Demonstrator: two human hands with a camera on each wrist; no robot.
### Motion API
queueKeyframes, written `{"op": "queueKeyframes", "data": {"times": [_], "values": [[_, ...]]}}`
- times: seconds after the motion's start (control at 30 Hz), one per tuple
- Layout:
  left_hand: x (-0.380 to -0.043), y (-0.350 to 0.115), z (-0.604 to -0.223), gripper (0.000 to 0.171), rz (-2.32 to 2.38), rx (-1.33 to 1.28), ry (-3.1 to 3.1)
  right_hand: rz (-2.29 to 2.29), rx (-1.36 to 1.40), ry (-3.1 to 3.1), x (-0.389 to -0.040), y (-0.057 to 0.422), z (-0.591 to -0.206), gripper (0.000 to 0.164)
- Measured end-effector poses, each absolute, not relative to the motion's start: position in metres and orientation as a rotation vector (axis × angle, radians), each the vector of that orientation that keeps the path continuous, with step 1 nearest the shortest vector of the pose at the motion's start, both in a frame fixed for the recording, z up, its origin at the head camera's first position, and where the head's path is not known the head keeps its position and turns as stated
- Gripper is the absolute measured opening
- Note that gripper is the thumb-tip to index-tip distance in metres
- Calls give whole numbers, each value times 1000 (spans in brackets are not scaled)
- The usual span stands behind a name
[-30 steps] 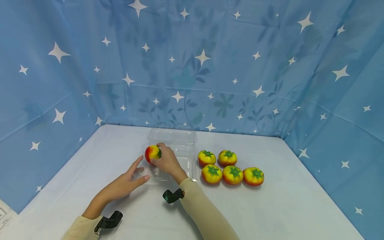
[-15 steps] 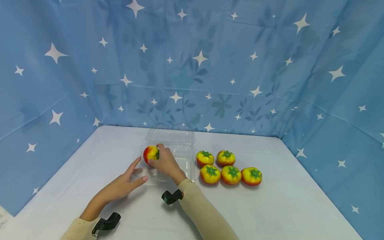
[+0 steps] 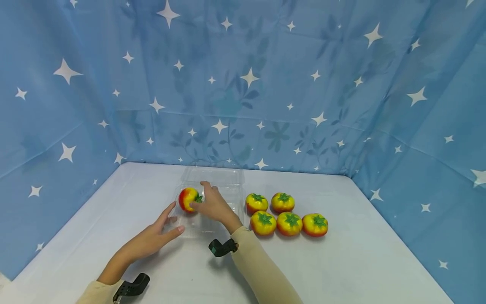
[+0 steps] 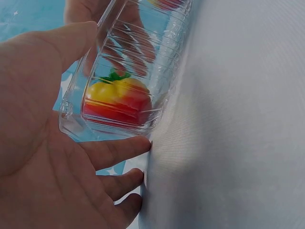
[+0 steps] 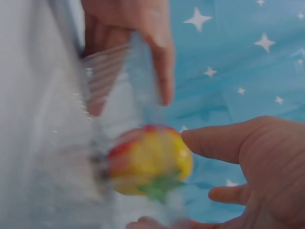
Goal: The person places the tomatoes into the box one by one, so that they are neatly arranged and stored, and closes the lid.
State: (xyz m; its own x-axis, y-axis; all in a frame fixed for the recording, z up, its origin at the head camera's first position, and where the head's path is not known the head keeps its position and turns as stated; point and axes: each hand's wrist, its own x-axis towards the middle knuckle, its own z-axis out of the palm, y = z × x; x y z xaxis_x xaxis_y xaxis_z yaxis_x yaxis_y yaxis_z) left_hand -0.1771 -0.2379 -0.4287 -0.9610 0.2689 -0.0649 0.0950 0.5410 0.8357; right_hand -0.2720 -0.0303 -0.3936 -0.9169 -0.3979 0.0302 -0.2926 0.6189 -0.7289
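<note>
A yellow-and-red persimmon with a green leafy cap lies on its side in the left part of a clear plastic clamshell box. My right hand is over the box, its fingers spread and loosened around the cap side. In the right wrist view the thumb is by the persimmon; blur hides whether it touches. At the box's left front corner is my left hand, fingers extended. The left wrist view shows its thumb at the clear rim and other fingers below the box wall.
Several more persimmons stand cap-up on the white table, right of the box. The box's open lid lies toward the back. A blue star-patterned curtain closes off the back and sides.
My right hand has loosened from the persimmon and drawn slightly right, so the green cap shows more. The left hand stays beside the box. The head view has shifted slightly.
</note>
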Motion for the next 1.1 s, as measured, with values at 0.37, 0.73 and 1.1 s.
{"op": "queueKeyframes", "data": {"times": [0.37, 0.73, 1.1], "values": [[-175, -237, -429, 95, 1369, 256, 2578, -1374, -680, 2618, -276, 14, -361, 87], [-178, -238, -431, 94, 1372, 293, 2585, -1568, -709, 2561, -273, 60, -330, 84], [-175, -237, -430, 94, 1377, 280, 2590, -1608, -634, 2607, -262, 96, -310, 83]]}}
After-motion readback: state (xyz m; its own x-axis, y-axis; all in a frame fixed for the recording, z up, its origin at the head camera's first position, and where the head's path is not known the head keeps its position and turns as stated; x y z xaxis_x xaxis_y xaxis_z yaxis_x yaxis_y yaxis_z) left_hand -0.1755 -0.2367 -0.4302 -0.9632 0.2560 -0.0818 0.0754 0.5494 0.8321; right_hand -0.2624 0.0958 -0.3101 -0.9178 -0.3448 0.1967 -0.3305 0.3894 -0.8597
